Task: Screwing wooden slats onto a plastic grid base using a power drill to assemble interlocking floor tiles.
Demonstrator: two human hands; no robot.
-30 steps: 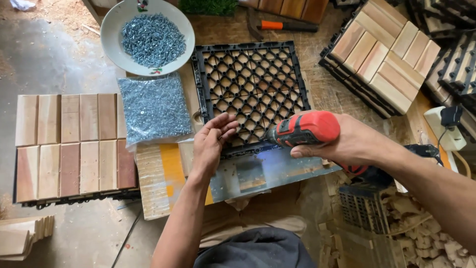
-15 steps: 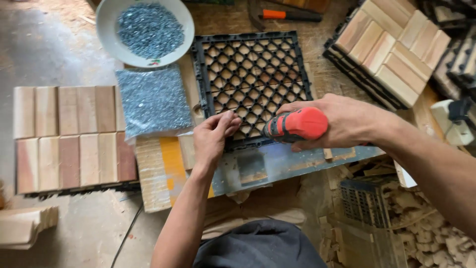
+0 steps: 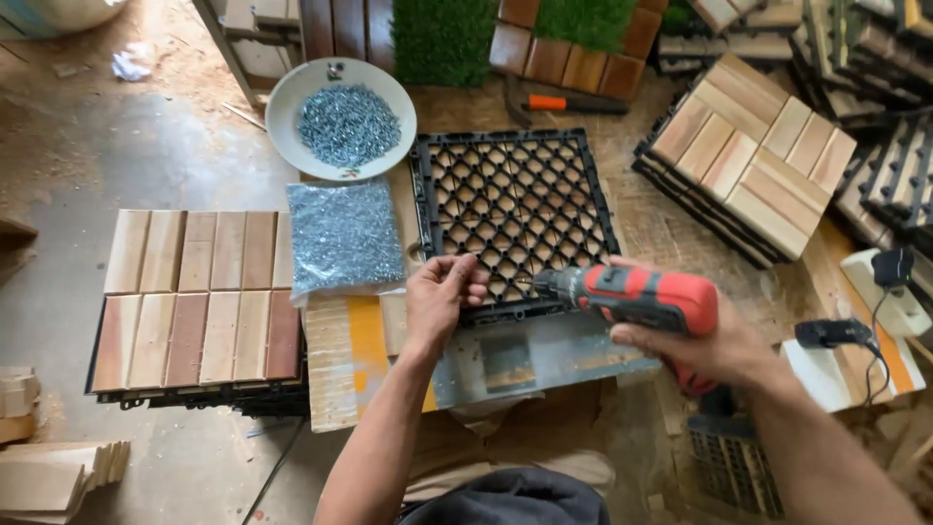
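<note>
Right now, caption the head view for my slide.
Right hand aims red drill at black grid tile; left hand steadies its edge.

A small woodworking workshop, worked at floor level: stacks of finished slatted wooden deck tiles [image 3: 746,156] crowd the edges, a bowl of loose screws [image 3: 342,119] and a bag of screws [image 3: 345,236] sit by a black plastic grid base [image 3: 515,219], and sawdust covers the concrete floor [image 3: 117,146].

- My right hand [image 3: 705,340] covers the handle of the red drill [image 3: 637,295], so I can't see my fingers on its trigger.
- The drill's tip is too small to make out against the black grid tile [image 3: 515,219].
- My left hand [image 3: 439,297] hides the tile's near edge.
- The top edge cuts off the green turf [image 3: 442,34].
- My right forearm runs off the bottom-right corner.
</note>
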